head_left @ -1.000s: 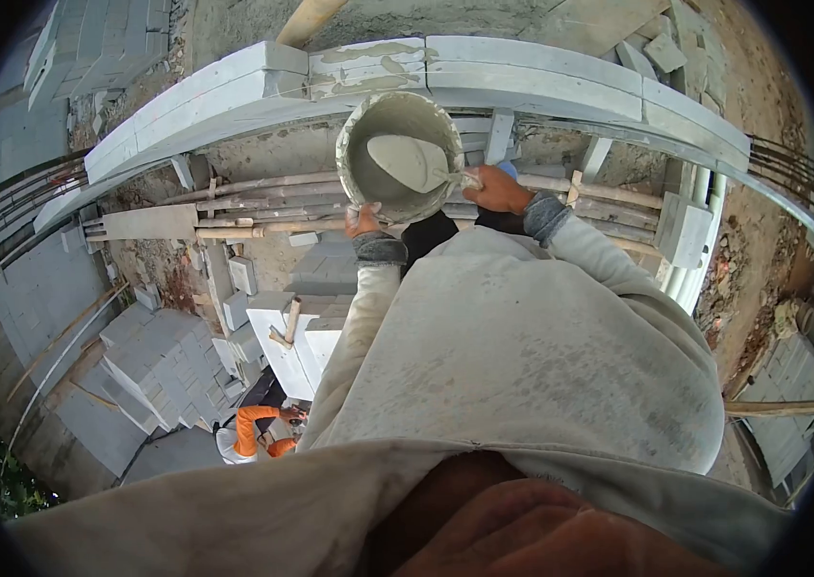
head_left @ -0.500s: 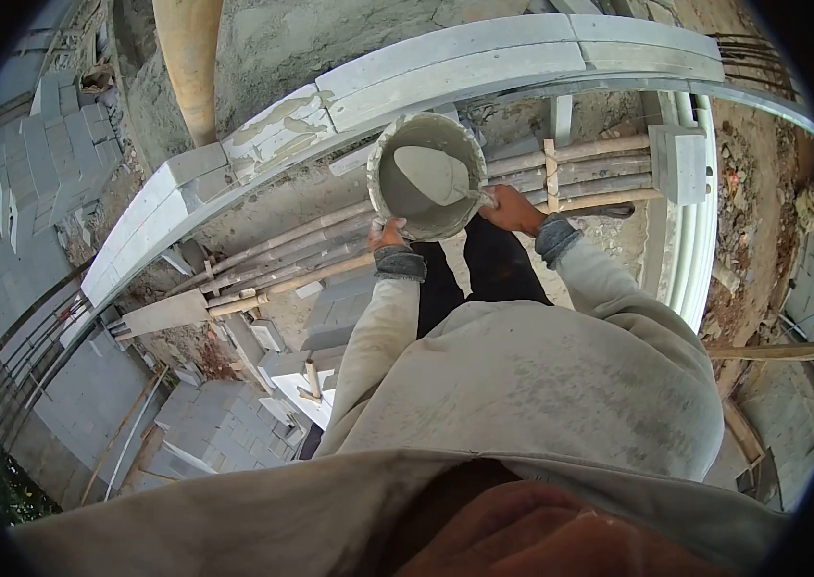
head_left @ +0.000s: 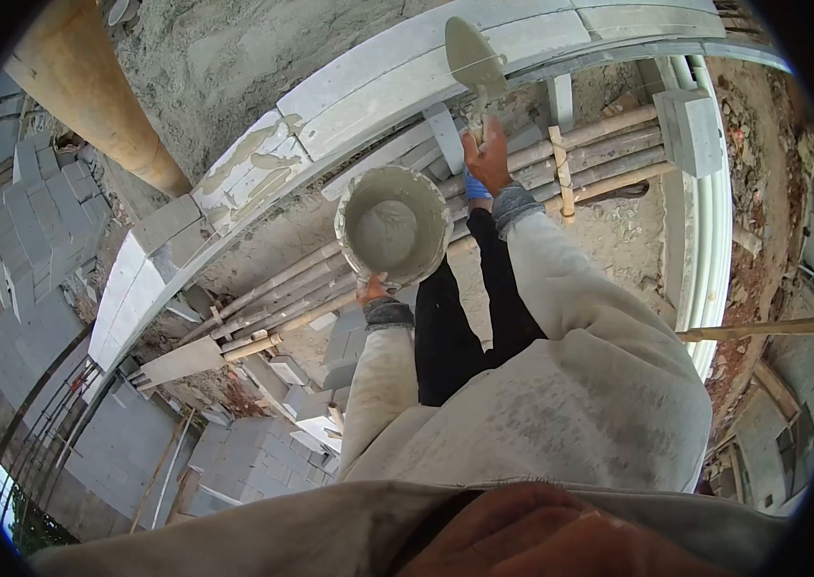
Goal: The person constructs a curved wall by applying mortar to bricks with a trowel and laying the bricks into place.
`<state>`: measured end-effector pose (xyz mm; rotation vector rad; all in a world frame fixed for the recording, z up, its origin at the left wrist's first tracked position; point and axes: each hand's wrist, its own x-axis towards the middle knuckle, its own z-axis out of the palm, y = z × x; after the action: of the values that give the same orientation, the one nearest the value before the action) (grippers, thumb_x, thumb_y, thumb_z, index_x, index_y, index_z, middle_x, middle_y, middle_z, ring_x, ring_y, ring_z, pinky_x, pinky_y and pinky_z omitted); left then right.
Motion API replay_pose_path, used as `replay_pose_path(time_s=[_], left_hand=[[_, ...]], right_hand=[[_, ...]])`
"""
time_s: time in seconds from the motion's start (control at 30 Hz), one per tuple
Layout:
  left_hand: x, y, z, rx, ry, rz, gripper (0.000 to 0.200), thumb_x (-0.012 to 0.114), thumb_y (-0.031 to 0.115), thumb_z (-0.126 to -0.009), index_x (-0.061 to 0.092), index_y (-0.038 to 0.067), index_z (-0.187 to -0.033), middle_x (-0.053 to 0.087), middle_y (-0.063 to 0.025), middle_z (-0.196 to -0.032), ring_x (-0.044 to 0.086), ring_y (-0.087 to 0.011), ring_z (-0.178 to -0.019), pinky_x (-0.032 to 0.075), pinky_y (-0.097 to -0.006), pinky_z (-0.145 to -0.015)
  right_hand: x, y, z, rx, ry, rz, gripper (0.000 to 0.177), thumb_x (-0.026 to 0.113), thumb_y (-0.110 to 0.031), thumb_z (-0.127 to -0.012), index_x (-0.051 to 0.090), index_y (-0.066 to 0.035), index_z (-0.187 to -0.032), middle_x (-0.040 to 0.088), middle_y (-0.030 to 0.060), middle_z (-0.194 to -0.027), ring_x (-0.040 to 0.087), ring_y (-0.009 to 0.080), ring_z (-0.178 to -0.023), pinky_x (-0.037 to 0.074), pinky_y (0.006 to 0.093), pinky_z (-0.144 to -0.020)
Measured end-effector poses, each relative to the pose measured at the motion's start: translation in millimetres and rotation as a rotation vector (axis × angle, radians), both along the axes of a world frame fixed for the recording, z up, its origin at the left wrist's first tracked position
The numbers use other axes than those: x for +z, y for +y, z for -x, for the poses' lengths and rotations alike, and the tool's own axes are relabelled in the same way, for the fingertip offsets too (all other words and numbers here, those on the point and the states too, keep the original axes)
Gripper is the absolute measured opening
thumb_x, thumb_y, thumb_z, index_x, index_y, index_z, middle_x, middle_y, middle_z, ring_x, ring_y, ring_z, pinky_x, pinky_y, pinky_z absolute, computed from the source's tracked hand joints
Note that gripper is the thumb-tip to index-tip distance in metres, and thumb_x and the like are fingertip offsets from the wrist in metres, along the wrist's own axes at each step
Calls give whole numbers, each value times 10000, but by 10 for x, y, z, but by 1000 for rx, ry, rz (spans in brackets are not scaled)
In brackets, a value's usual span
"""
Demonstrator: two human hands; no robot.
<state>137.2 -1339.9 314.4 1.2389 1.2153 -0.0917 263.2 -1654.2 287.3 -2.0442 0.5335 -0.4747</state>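
Note:
My left hand [head_left: 371, 289] grips the near rim of a mortar-crusted bucket [head_left: 351, 207], fingers closed on its edge. Grey wet mortar [head_left: 389, 234] lies low inside it. In my right hand [head_left: 489, 160] is the handle of a trowel [head_left: 471, 56], its rounded blade coated with mortar and pointing away from me. The blade appears over the top of a pale block wall [head_left: 368, 94]; whether it touches cannot be told. Left of there, smeared mortar [head_left: 255, 162] covers part of the wall's blocks.
Bamboo poles [head_left: 599, 165] run side by side below the wall. A thick yellowish post [head_left: 99, 101] rises at upper left. Stacked grey blocks [head_left: 46, 221] lie at far left, and white pipes [head_left: 705, 260] stand at right. A thin line crosses above the wall.
My right hand has lifted the trowel out of the bucket and carried it up and away, over the wall. The bucket, in my left hand, has shifted lower and left in view.

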Motion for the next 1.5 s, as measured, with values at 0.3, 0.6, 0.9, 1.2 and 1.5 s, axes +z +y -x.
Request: replay_pose_path(time_s=[0.3,0.6,0.9,1.2,1.5], left_hand=[[-268,1131,670,104,167,-15,318,596,-71,-651,619,-23,-965,658,-159,-917,671,-297,-737,603,-438,-615],[-305,1426,644,109,110,11,250,615,-56,-645,638,-11,-890,668,-126,-865,659,-254,-705,576,-382,-617],[-84,1185,37,-523,-264,-370,344,646,46,-662,656,-30,-997,685,-126,-1061,644,-218,-879,504,-327,-816],[306,1074,-196,-840,-547,-390,303,639,-28,-628,598,-48,-927,439,-247,-1436,560,-325,-1199,436,-334,-976],[97,919,-198,-311,-277,58,186,604,-20,-723,608,-17,-909,669,-48,-920,611,-147,-799,488,-275,-755]], right_hand=[[-646,1449,-116,153,291,460,278,637,-139,-821,494,-5,-1019,537,214,-1077,665,313,-799,566,398,-644],[60,2138,323,734,431,514,305,594,-150,-833,494,-6,-1082,549,227,-1081,666,360,-777,562,423,-651],[558,1931,565,1078,742,583,323,641,-188,-762,568,57,-960,658,216,-819,683,358,-754,546,477,-639],[361,1664,455,1179,959,-228,390,644,-192,-772,601,71,-1058,630,147,-717,629,213,-638,510,340,-567],[781,1063,692,952,742,-311,416,607,-162,-802,571,41,-1163,649,156,-864,611,257,-775,487,393,-754]])
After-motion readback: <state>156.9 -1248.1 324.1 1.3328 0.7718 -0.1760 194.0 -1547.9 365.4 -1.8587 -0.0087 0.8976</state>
